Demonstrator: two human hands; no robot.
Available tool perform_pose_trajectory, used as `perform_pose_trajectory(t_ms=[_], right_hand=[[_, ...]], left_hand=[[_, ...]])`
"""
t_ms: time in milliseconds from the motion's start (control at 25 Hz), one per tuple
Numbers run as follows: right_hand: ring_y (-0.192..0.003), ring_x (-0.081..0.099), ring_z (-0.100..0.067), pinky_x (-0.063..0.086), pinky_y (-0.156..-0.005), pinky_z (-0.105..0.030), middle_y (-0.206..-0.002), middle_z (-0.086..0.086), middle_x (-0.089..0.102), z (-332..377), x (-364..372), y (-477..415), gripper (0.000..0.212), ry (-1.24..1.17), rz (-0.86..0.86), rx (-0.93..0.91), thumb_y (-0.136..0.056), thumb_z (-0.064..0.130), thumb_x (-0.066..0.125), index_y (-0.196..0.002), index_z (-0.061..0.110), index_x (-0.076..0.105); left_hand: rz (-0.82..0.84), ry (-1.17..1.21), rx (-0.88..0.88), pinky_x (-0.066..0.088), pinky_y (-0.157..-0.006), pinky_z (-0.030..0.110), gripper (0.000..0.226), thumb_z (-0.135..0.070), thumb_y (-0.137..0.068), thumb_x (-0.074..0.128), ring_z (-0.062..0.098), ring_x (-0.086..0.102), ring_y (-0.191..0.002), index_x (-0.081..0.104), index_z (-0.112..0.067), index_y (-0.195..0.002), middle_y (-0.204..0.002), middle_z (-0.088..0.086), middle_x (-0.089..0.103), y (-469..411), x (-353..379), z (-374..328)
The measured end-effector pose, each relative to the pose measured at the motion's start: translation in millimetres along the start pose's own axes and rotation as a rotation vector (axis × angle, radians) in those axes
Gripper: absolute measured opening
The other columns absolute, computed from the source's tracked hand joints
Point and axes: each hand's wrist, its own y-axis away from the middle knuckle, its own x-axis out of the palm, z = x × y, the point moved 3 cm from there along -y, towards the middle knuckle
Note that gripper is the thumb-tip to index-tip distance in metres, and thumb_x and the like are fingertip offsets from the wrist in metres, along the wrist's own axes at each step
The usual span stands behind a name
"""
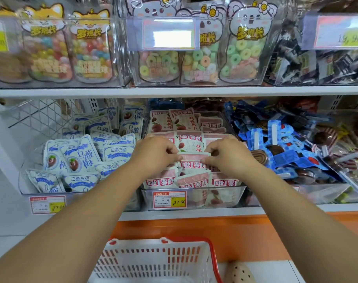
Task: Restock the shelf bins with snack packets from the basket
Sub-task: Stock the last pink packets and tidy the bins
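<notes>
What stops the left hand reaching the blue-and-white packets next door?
Probably nothing, so likely yes: the blue-and-white packets lie heaped in an open-topped bin right beside the left hand. It would first have to release the pink packet its fingers pinch.

Lower shelf (194, 215) carries clear bins (231, 199) side by side; upper shelf (174, 91) likewise.

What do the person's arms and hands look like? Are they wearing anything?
The left arm and right arm are bare, no sleeves in view. The left grip and right grip are bare hands without gloves. No watch or bracelet shows on either wrist.
</notes>
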Motion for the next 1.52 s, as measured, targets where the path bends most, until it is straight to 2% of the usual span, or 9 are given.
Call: perform_pose_trajectory(t_ms=[160,320,520,600,760,920,1160,1280,1520], right_hand=[[-0.122,0.039,-0.019,0.034,-0.096,-0.038,-0.105,0.003,0.065,8,-6,1,0.028,0.087,-0.025,0.002,-0.089,0.050,0.062,-0.109,0.032,0.069],[-0.105,0.034,-0.015,0.038,-0.093,-0.036,-0.094,0.012,0.066,-10,-56,9,0.022,0.128,-0.072,0.004,-0.087,0.039,0.068,-0.109,0.035,0.071],[-0.112,0.035,-0.024,0.031,-0.088,-0.034,-0.100,0.005,0.045,-10,-31,21,0.019,0.393,0.025,0.012,-0.086,0.045,0.067,-0.103,0.038,0.070],[-0.112,0.035,-0.024,0.031,-0.088,-0.035,-0.098,0.005,0.042,-13,-37,20,0.018,0.362,-0.042,0.034,-0.085,0.047,0.068,-0.098,0.035,0.071],[-0.109,0.033,-0.020,0.031,-0.090,-0.034,-0.096,0.010,0.051,-15,-42,25,0.022,0.208,0.102,-0.025,-0.086,0.056,0.063,-0.097,0.038,0.070],[-0.104,0.034,-0.014,0.031,-0.087,-0.032,-0.085,0.016,0.063,-19,-36,34,0.018,0.194,0.155,-0.044,-0.082,0.048,0.071,-0.089,0.032,0.070],[-0.100,0.029,-0.018,0.025,-0.081,-0.032,-0.076,0.009,0.060,-17,-33,31,0.014,0.352,0.107,0.016,-0.085,0.036,0.067,-0.084,0.025,0.075],[-0.099,0.030,-0.015,0.031,-0.082,-0.032,-0.086,0.014,0.065,-15,-44,33,0.012,0.197,0.071,0.002,-0.086,0.041,0.068,-0.090,0.032,0.075],[-0.112,0.038,-0.020,0.035,-0.099,-0.038,-0.113,0.006,0.058,55,-6,36,0.028,0.043,0.034,-0.297,-0.089,0.050,0.060,-0.110,0.034,0.070]], left_hand=[[0.049,-0.133,-0.012,0.041,-0.094,0.039,0.033,-0.052,-0.086,0.063,0.015,0.051,-0.101,0.064,-0.027,-0.065,-0.083,-0.011,0.063,-3,4,-3],[0.014,0.140,0.048,0.051,-0.088,0.035,0.024,-0.043,-0.083,0.072,0.009,0.060,-0.093,0.072,-0.032,-0.104,-0.097,-0.013,0.067,6,-6,-14],[-0.006,-0.033,0.241,0.040,-0.100,0.041,0.025,-0.045,-0.083,0.070,0.021,0.044,-0.116,0.069,-0.040,-0.108,-0.110,-0.008,0.060,9,13,-45],[0.018,-0.005,0.221,0.042,-0.098,0.043,0.020,-0.042,-0.082,0.072,0.022,0.047,-0.114,0.070,-0.041,-0.103,-0.106,-0.009,0.061,5,20,-43],[0.073,0.145,0.205,0.041,-0.098,0.036,0.013,-0.049,-0.080,0.070,0.011,0.046,-0.111,0.073,-0.039,-0.088,-0.103,-0.017,0.059,7,5,-32],[0.279,-0.047,0.233,0.033,-0.102,0.028,0.010,-0.047,-0.077,0.075,0.004,0.033,-0.120,0.073,-0.039,-0.083,-0.120,-0.022,0.047,13,-2,-23],[0.126,-0.011,0.280,0.034,-0.108,0.038,0.008,-0.036,-0.082,0.074,0.013,0.040,-0.124,0.075,-0.038,-0.090,-0.126,-0.015,0.055,7,16,-29],[0.091,0.070,0.251,0.034,-0.106,0.036,0.011,-0.041,-0.080,0.075,0.009,0.043,-0.119,0.073,-0.041,-0.091,-0.116,-0.019,0.058,14,-10,-10],[0.128,-0.299,0.158,0.025,-0.095,0.032,0.024,-0.054,-0.077,0.071,0.010,0.031,-0.111,0.073,-0.041,-0.097,-0.115,-0.023,0.049,45,-33,37]])
